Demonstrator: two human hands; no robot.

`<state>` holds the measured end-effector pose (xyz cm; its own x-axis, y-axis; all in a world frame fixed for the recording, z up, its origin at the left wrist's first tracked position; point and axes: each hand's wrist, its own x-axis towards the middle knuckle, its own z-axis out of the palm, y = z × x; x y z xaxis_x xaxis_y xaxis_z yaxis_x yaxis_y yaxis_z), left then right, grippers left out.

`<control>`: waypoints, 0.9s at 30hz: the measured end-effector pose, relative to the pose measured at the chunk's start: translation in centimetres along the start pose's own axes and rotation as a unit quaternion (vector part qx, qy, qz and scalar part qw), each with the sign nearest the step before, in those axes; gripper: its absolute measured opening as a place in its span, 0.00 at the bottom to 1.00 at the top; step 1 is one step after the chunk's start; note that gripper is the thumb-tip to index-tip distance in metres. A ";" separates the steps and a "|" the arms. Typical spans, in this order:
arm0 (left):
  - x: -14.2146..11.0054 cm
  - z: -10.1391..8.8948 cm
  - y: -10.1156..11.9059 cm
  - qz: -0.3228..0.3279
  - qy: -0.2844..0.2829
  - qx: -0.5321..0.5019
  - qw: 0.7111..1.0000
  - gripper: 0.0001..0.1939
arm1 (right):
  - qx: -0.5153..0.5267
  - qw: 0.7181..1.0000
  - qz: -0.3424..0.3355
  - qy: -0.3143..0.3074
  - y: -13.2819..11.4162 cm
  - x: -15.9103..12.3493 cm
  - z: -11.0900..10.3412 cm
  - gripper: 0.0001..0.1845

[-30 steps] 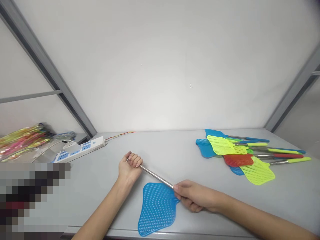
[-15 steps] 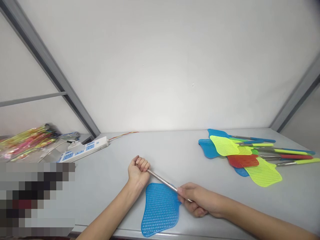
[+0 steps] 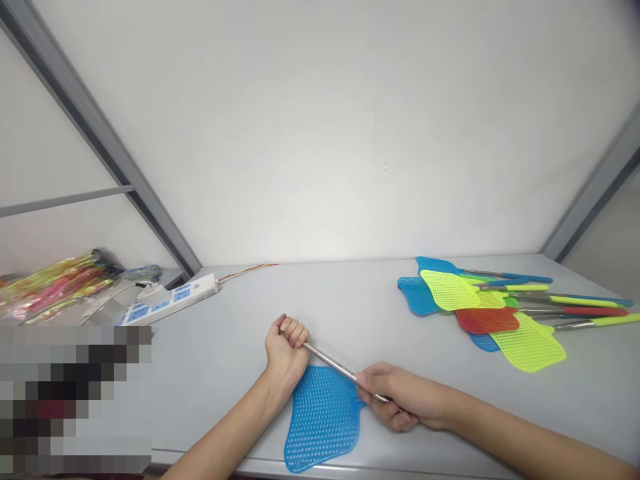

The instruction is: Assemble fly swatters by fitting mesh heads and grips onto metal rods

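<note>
Gray tabletop [image 3: 200,373] below, left hand [image 3: 287,350] and right hand [image 3: 390,397] wrap fingers [image 3: 295,331] round one rod [image 3: 333,361].

Bright, diffuse light; wall [image 3: 320,220] brightest low in middle, dimmer toward upper corners. Soft, faint shadows on table [image 3: 200,367]. Glints on metal rod [image 3: 333,363], glare on plastic-wrapped bundle [image 3: 65,287], far left, slightly blurred. Pixelated blocks cover near left. Far right corner darkened.

Single head-worn view, forward and down over the grey tabletop [image 3: 225,373].
</note>
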<state>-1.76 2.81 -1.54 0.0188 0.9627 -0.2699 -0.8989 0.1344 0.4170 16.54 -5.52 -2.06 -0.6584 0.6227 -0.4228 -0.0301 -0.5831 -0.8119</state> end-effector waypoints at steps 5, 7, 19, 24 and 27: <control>-0.6 0.2 -1.1 -0.007 0.004 -0.001 1.000 0.16 | -0.006 1.000 0.008 0.000 0.1 0.0 -0.2 0.17; -0.8 0.2 -1.6 -0.016 0.006 0.000 1.000 0.16 | -0.008 1.000 0.011 0.006 0.2 0.0 -0.2 0.17; -0.2 0.1 -1.7 -0.055 -0.010 0.016 0.998 0.16 | -0.013 1.000 0.015 0.017 0.0 0.1 -0.6 0.16; 0.1 0.2 -1.0 -0.081 -0.029 0.022 0.996 0.15 | -0.029 0.999 0.011 0.012 -0.2 0.2 -0.6 0.18; 0.2 0.4 -0.3 -0.107 -0.046 0.027 0.993 0.15 | -0.036 0.999 0.005 0.012 -0.3 0.2 -0.6 0.19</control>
<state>-1.26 3.07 -1.38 0.2481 0.9280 -0.2779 -0.8452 0.3475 0.4061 16.85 -4.96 -2.15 -0.6406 0.6301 -0.4389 0.0305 -0.5502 -0.8345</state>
